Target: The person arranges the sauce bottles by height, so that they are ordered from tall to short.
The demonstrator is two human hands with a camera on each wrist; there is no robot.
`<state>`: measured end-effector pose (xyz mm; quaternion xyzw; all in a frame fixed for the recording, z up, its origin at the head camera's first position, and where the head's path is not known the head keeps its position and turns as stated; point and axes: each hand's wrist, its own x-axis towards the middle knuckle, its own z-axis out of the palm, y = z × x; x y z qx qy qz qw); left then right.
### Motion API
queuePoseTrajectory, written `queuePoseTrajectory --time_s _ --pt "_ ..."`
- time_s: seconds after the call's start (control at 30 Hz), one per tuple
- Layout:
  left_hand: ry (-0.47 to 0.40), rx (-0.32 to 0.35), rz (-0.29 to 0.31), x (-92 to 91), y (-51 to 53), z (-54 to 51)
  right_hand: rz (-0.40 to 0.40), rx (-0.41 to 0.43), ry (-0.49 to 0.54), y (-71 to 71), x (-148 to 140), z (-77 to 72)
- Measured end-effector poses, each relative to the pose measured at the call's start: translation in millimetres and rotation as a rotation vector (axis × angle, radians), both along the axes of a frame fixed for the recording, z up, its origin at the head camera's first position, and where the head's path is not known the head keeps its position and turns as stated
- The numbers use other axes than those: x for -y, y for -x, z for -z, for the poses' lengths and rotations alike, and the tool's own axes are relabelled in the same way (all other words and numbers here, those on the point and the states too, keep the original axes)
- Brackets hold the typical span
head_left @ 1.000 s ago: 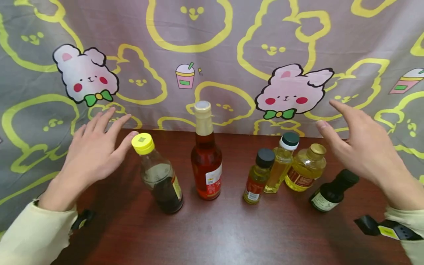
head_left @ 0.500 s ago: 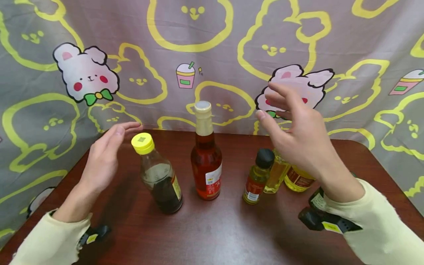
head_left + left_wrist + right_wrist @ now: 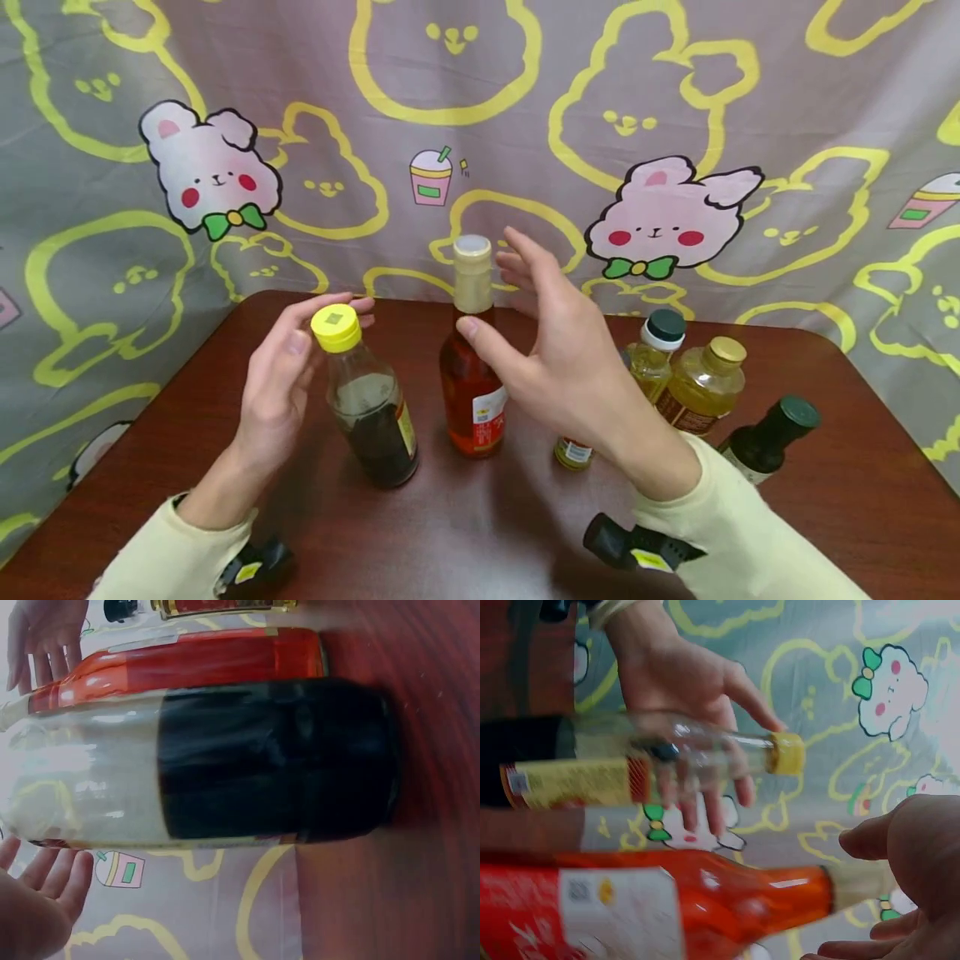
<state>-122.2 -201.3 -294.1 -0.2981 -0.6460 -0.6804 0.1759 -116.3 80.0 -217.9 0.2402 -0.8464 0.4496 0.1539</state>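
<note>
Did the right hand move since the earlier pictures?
Yes, left. In the head view, a second ago the right hand was right of the right-hand bunny picture; now it's left of it, by the red bottle.

Place: fabric-screened work spot; room type can't be told
Curtain [image 3: 322, 50]: cartoon-rabbit print, behind and both sides
Table [image 3: 450, 533]: dark red-brown, wood-grained
Kitchen goods: yellow-capped condiment bottle [image 3: 378, 442], gold-capped oil bottle [image 3: 705, 383]

Grey bunny-print cloth [image 3: 517, 150] behind a reddish-brown table [image 3: 450, 533]
</note>
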Motion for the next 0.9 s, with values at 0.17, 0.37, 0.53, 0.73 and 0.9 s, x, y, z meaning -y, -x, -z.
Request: queuePoseTrajectory --time_s 0.17,0.37,0.53,0.73,0.9 --pt "-0.005 -0.061 0.042 -2.5 1.8 10.9 0.01 0.059 0.059 0.1 10 19.5" --pt "-0.003 -0.113 0.097 -3.5 4.5 21.9 0.026 0.065 0.163 -0.4 15 40.8" --pt "0.006 -0.156 0.116 -4.8 6.4 27.8 0.038 0.059 0.186 -1.6 16 54.0" --pt "0.023 -0.155 0.077 -3.9 4.7 35.4 0.065 0.142 0.189 -2.9 19 68.3" --pt "0.029 -0.156 0.079 0.0 2.3 41.5 0.072 0.188 0.207 -3.8 21 77.1"
